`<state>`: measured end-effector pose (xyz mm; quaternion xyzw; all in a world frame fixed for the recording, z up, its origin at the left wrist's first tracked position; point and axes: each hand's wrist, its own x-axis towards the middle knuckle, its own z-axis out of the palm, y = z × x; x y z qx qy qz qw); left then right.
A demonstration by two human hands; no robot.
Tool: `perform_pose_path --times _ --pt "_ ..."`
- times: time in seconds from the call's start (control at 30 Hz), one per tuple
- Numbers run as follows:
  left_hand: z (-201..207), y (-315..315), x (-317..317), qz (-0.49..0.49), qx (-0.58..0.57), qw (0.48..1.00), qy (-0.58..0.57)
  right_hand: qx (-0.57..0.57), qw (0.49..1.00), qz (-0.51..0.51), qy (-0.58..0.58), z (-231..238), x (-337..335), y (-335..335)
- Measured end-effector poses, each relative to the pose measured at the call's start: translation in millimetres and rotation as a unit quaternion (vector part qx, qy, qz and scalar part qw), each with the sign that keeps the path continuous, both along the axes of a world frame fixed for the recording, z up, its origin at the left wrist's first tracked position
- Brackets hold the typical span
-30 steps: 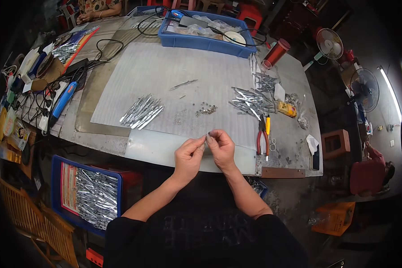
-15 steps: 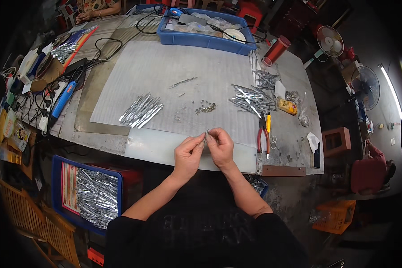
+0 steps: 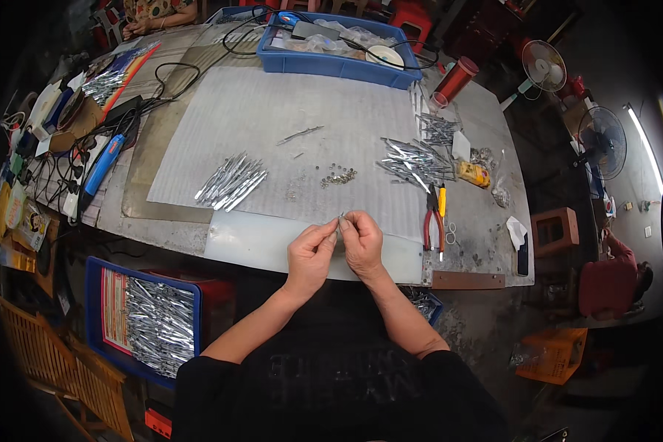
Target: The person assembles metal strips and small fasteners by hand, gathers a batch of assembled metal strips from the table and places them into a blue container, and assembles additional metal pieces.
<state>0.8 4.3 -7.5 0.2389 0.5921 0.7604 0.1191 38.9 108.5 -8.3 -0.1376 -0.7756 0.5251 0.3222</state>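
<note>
Nearest, low at the left and beneath the table edge: a blue plastic crate (image 3: 92,309) heaped with slim silvery metal strips (image 3: 160,324). Pinched between left hand (image 3: 311,256) and right hand (image 3: 362,243), thumb against forefinger on both: a small grey piece (image 3: 342,216), mostly hidden by fingertips, just above a smooth translucent sheet (image 3: 247,239) along the near edge of the grey surface (image 3: 486,243). Straight ahead, on a thin white foam sheet (image 3: 228,110): small round metal rings (image 3: 337,177) in a loose cluster, with a fanned silvery pile (image 3: 232,182) to their left. Off to the right: red-handled pliers (image 3: 428,228) beside a slim yellow-handled tool (image 3: 442,202), with a second silvery pile (image 3: 414,160) beyond. Farther back: a red cylindrical container (image 3: 458,79), then a long blue plastic tray (image 3: 339,70), crowded with clear bags and crossed by a black cable. At the far left corner: a person in patterned clothing (image 3: 158,13).
</note>
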Motion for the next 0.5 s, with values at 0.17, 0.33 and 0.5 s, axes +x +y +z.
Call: perform_pose_path --times 0.17,0.33,0.5 --pt "6.2 -1.1 0.8 0.047 -0.057 0.986 0.146 -0.124 0.992 0.015 0.017 -3.6 2.1 -3.8" --pt "5.3 0.9 2.0 0.062 -0.064 0.981 0.172 -0.171 0.985 0.029 0.016 -4.6 4.7 -3.1" --pt "2.1 1.2 3.8 0.055 -0.070 0.984 0.152 -0.167 0.985 0.035 -0.011 -0.2 7.3 -4.5"
